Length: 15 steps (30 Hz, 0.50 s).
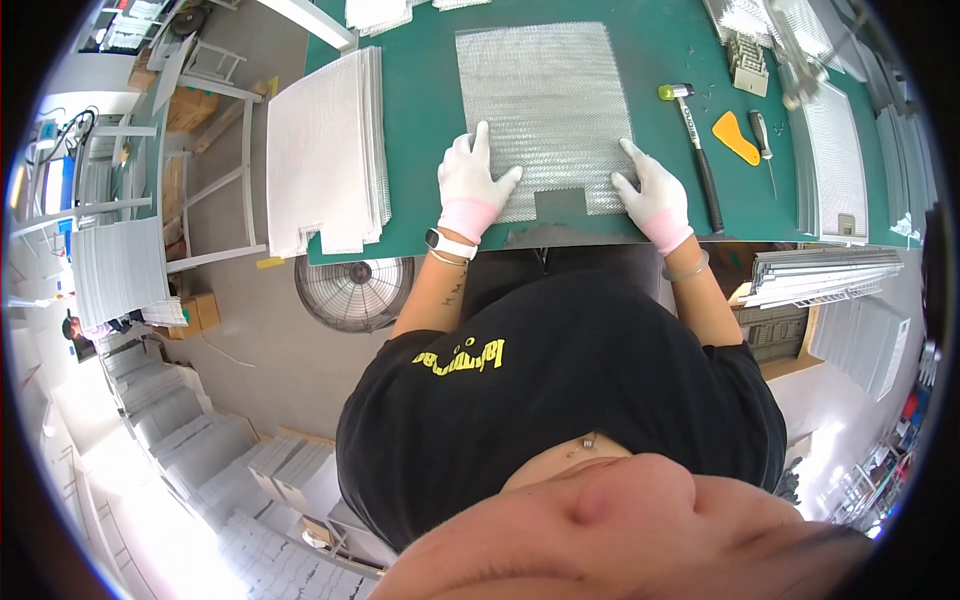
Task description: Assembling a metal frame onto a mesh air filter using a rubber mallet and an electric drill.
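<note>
A silvery metal mesh sheet [545, 100] with a rectangular notch in its near edge lies flat on the green table before me. My left hand [470, 182], in a white glove with a pink cuff, rests at the sheet's left edge, index finger stretched forward and thumb apart on the mesh. Gloved alike, my right hand [652, 190] sits at the near right corner, its thumb and index finger spread against the edge. Neither hand visibly grips the sheet; the other fingers are partly hidden.
Left of the sheet stands a stack of white mesh panels [318, 150]. To the right lie a hammer [700, 150], a yellow scraper-like piece [737, 138] and a screwdriver [762, 135]. Beyond them are a framed mesh panel [835, 165] and a metal block [748, 68]. A floor fan [355, 290] stands below.
</note>
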Available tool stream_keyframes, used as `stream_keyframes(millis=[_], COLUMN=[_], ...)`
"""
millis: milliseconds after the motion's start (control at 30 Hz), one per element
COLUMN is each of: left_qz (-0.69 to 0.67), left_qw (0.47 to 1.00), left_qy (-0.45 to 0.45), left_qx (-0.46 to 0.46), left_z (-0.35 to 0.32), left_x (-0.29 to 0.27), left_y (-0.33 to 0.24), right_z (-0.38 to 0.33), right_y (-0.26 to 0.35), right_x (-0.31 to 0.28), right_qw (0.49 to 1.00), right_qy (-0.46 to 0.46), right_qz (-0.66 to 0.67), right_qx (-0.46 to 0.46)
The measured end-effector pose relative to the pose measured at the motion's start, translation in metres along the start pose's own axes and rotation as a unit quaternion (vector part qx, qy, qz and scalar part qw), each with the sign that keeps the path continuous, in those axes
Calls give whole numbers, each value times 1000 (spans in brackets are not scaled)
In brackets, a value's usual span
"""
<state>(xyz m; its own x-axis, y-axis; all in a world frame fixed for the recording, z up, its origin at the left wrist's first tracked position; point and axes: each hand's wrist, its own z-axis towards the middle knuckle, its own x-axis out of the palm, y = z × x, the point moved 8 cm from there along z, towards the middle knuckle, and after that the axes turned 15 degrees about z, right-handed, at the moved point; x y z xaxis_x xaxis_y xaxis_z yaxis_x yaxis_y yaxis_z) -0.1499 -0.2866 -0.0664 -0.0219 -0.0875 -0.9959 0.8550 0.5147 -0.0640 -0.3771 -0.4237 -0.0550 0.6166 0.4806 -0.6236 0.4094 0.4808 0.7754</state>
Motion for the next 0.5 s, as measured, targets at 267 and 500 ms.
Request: stream_keyframes(millis=[267, 500], left_qz=[-13, 33], left_qw=[1000, 998], left_qy=[3, -42], left_qx=[-4, -26], left_z=[2, 2], left_x=[2, -27], left_y=[2, 4], right_z=[5, 57], right_y=[-3, 22], right_x=[0, -18], right_qw=[1000, 983], right_qy=[19, 86], right_qz=[-2, -152], right_qx=[0, -65])
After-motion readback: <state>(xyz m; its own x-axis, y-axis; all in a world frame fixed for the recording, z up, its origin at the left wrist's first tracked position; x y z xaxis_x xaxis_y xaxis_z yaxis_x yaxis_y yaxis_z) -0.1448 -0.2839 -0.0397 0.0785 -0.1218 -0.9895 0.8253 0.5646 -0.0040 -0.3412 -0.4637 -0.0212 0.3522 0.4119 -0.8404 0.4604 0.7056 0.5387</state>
